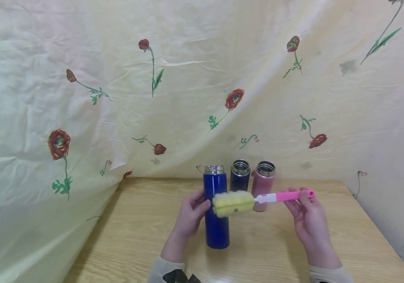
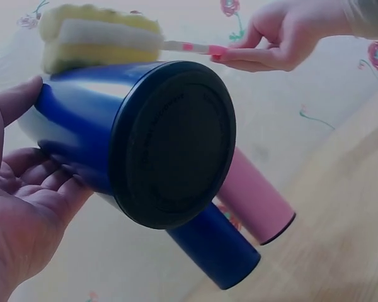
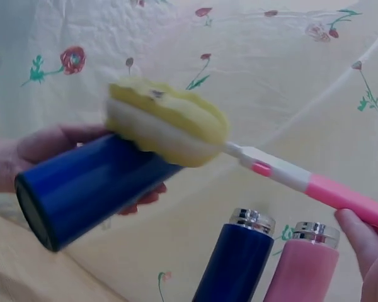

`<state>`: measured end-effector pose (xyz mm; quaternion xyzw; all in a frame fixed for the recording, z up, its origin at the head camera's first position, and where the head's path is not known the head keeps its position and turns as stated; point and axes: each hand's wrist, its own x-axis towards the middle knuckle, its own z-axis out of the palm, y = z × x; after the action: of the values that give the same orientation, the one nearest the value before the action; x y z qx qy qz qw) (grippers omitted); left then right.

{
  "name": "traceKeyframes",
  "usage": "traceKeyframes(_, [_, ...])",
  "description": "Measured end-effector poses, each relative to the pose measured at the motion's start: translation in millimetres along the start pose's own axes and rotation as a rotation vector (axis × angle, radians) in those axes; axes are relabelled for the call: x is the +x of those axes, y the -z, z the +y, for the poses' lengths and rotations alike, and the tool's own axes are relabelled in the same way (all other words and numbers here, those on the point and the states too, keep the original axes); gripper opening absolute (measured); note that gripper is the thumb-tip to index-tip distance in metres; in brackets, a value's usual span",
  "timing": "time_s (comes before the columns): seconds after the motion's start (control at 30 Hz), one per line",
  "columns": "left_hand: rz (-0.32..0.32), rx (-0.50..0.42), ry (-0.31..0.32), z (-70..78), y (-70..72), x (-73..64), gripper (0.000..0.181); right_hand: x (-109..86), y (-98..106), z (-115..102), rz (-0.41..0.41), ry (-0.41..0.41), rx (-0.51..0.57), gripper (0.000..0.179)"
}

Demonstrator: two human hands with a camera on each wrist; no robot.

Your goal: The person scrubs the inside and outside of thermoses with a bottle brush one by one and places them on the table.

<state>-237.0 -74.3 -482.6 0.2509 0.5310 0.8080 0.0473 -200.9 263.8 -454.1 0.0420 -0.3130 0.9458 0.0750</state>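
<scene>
My left hand (image 1: pixel 190 215) grips a tall blue thermos bottle (image 1: pixel 216 232), fingers and thumb round its side. The bottle is lidless, with a bare steel neck, and is held off the table; its black base (image 2: pixel 176 145) faces the left wrist camera. My right hand (image 1: pixel 310 222) pinches the pink handle of a bottle brush (image 1: pixel 286 195) near its end. The brush's yellow and white sponge head (image 3: pixel 167 123) lies across the bottle's side; whether it touches or sits just in front, I cannot tell. The bottle's inside is hidden.
Behind the hands, a dark blue bottle (image 1: pixel 239 181) and a pink bottle (image 1: pixel 264 181) stand upright and lidless on the wooden table (image 1: pixel 145 236). A flower-printed cloth (image 1: pixel 187 78) hangs at the back and sides.
</scene>
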Motion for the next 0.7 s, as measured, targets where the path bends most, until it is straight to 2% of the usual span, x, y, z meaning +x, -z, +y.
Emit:
traceKeyframes(0.07, [-0.022, -0.002, 0.005, -2.1, -1.8, -0.4, 0.057, -0.9, -0.8, -0.6, 0.014, 0.011, 0.091, 0.008])
traceKeyframes(0.23, [-0.062, -0.01, 0.012, -7.2, -6.3, -0.1, 0.061, -5.2, -5.8, -0.8, 0.061, 0.037, 0.212, 0.01])
traceKeyframes(0.47, [0.036, 0.089, 0.143, -6.7, -10.7, -0.5, 0.071, -9.8, -15.7, -0.5, 0.152, 0.072, 0.276, 0.01])
traceKeyframes(0.57, [0.041, 0.12, 0.161, -7.1, -11.7, -0.2, 0.072, -10.5, -17.1, -1.6, 0.188, 0.099, 0.298, 0.009])
traceKeyframes(0.7, [0.029, 0.129, 0.155, -7.3, -13.0, 0.0, 0.071, -11.5, -17.3, -3.5, 0.213, 0.111, 0.314, 0.011])
